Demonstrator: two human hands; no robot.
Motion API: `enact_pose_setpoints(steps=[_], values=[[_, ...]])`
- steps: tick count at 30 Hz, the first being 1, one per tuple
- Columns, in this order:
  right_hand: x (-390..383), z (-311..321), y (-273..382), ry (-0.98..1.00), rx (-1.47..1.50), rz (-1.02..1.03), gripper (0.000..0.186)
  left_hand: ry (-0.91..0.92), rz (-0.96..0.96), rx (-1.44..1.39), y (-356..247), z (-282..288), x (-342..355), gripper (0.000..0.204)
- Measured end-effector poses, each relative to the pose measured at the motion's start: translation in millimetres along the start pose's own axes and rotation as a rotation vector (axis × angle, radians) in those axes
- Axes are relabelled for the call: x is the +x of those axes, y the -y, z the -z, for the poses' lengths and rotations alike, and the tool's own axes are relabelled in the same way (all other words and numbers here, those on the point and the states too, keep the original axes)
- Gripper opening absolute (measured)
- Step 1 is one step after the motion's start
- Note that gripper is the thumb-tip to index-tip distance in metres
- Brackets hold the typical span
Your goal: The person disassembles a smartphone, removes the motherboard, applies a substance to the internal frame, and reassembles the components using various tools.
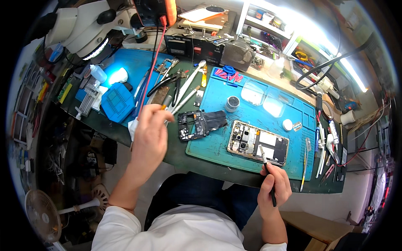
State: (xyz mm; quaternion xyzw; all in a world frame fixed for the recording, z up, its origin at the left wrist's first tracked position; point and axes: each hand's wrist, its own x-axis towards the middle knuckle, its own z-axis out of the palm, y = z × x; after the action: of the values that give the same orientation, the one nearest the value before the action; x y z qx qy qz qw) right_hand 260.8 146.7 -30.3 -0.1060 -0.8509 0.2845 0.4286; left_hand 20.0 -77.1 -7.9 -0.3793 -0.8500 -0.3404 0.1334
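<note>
My left hand [148, 138] is blurred over the left group of tools, fingers curled beside a yellow-banded tool [165, 106]; whether it grips anything is unclear. My right hand [274, 186] holds a slim black-handled tool [264, 161] with a silver tip over an opened phone [243, 138], whose internal parts are exposed, on the blue mat [205, 148]. A black phone bracket [190, 127] with dark film attached lies left of the phone. A small round container [232, 103] stands above them.
A microscope [77, 27] and blue case [117, 102] are at left, a hanging orange-and-black meter [153, 12] with cables at top. Clear trays [253, 92], a white jar [287, 124], assorted tools [322, 150] and shelves [266, 25] occupy the right and back. A fan [44, 213] stands lower left.
</note>
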Motion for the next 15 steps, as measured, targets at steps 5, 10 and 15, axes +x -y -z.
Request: enact_pose_setpoints(steps=[5, 10, 15], values=[[0, 0, -1, -0.003, 0.024, 0.011, 0.018, 0.252, -0.055, -0.093, -18, -2, 10, 0.061], [-2, 0, -2, 0.007, 0.049, -0.004, 0.019, 0.334, -0.095, -0.069, -16, 1, 17, 0.069], [-2, 2, 6, 0.046, 0.046, 0.047, 0.025, 0.292, -0.111, -0.035, -30, 7, 9, 0.073]])
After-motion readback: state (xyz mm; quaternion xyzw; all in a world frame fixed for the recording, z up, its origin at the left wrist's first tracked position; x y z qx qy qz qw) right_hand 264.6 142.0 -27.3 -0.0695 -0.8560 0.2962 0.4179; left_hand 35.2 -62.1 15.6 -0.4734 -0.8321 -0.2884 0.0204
